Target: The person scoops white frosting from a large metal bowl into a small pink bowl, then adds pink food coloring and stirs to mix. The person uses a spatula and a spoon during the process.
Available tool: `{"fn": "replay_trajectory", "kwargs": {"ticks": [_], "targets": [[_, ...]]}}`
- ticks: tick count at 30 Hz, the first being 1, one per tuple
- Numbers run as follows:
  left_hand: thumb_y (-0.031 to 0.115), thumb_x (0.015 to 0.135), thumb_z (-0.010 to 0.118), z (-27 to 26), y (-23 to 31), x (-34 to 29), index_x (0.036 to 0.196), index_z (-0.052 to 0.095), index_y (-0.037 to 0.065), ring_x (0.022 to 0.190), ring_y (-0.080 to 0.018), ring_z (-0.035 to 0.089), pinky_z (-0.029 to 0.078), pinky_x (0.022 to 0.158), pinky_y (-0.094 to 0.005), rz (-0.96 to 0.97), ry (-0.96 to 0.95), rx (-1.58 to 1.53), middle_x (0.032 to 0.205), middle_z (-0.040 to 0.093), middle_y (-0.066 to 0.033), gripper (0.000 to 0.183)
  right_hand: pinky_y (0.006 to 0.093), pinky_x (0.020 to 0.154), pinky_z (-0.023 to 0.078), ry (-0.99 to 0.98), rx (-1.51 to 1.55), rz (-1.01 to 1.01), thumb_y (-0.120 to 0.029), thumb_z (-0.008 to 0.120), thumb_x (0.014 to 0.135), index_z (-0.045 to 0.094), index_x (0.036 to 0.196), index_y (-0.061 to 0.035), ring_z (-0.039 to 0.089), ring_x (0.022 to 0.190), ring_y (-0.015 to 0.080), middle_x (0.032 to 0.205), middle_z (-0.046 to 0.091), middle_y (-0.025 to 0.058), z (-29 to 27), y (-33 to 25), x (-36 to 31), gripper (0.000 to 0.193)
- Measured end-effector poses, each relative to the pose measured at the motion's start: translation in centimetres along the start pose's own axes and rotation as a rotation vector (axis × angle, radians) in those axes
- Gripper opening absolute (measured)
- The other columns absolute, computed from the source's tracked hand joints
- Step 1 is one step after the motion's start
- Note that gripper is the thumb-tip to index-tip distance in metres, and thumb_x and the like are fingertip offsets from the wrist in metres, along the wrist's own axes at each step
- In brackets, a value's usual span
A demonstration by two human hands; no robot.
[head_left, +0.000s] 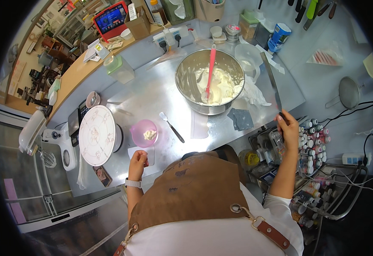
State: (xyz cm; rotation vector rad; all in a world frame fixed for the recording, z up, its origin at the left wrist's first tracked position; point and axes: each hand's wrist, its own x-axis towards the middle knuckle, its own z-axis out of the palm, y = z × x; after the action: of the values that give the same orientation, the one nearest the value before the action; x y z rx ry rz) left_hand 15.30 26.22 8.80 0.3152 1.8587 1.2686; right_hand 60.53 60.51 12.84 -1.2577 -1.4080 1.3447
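Head view: the long-bladed palette knife (272, 82) is over the right end of the steel table (169, 102), blade pointing to the far side, handle in the right hand (288, 128), whose fingers are closed round it. I can make out no load of cream on the blade, and whether it touches the table I cannot tell.

Left of it, the steel mixing bowl (207, 110) holds pale cream (227, 87), with a red-pink silicone spatula (212, 64) standing in it. Mixing looks done to my eye: the cream is thick and ridged, and much of it sits in the bowl, not yet portioned out. Only a small dab (150, 135) lies in the pink bowl (138, 130), just beyond the left hand (139, 159); that hand's fingers are curled together, with nothing visible between them. A dark-handled small spatula (176, 132) lies between the bowls.

Farther left, the patterned white cake turntable (94, 147) bears no cake, so any work there seems wholly left to do. Beyond it stands a white stand mixer (32, 128), its whisk (48, 159) hanging down
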Motion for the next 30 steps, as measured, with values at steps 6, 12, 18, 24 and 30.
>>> {"fn": "replay_trajectory", "kwargs": {"ticks": [6, 12, 18, 24, 30], "targets": [[0.019, 0.094, 0.058, -3.6, -4.9, 0.1, 0.098, 0.057, 0.008, 0.06, -0.0092, 0.052, 0.046, 0.055, -0.0238, -0.047, 0.167, 0.021, 0.082, 0.057, -0.0009, 0.011, 0.0198, 0.045, 0.035, -0.314, 0.293, -0.003, -0.015, 0.055, 0.098, 0.06, 0.115, 0.0054, 0.048, 0.054, 0.0081, 0.081, 0.062, 0.0075, 4.1, -3.5, -1.5, 0.027], [0.016, 0.093, 0.058, -6.3, -8.3, -0.7, 0.1, 0.057, 0.006, 0.061, -0.0106, 0.053, 0.048, 0.056, -0.0247, -0.047, 0.19, -0.047, 0.085, 0.059, -0.0029, 0.012, 0.0212, 0.049, 0.036, -0.489, 0.3, -0.087, -0.018, 0.062, 0.094, 0.059, 0.104, 0.0025, 0.046, 0.053, 0.0084, 0.072, 0.057, 0.0055, 7.3, -2.9, -2.3, 0.023], [0.012, 0.093, 0.055, -7.9, -8.9, -0.6, 0.102, 0.057, 0.004, 0.06, -0.011, 0.055, 0.046, 0.055, -0.0246, -0.027, 0.163, -0.11, 0.083, 0.059, -0.0038, 0.012, 0.0201, 0.061, 0.037, -0.112, -0.22, -0.123, -0.016, 0.076, 0.085, 0.058, 0.079, -0.001, 0.041, 0.069, 0.0041, 0.076, 0.049, -0.0044, 10.8, 7.2, -2.8, 0.024], [0.012, 0.092, 0.056, -9.0, -7.9, -0.4, 0.102, 0.058, 0.004, 0.062, -0.01, 0.054, 0.046, 0.057, -0.0241, -0.059, 0.107, -0.15, 0.083, 0.059, -0.0029, 0.013, 0.0286, 0.072, 0.05, 0.615, -0.039, -0.047, -0.008, 0.067, 0.086, 0.065, 0.107, 0.0043, 0.062, 0.08, 0.0162, 0.096, 0.066, 0.0087, 11.5, 18.4, -1.9, 0.024], [0.014, 0.091, 0.059, -9.4, -5.2, 1.1, 0.102, 0.059, 0.004, 0.065, -0.0096, 0.054, 0.047, 0.06, -0.0236, 0.014, -0.024, -0.094, 0.086, 0.06, -0.003, 0.015, 0.0336, 0.039, 0.04, 0.76, -0.265, 0.133, -0.013, 0.07, 0.084, 0.062, 0.114, -0.0005, 0.056, 0.051, 0.0181, 0.083, 0.067, 0.0132, 10.9, 24.3, 3.4, 0.034]]}}
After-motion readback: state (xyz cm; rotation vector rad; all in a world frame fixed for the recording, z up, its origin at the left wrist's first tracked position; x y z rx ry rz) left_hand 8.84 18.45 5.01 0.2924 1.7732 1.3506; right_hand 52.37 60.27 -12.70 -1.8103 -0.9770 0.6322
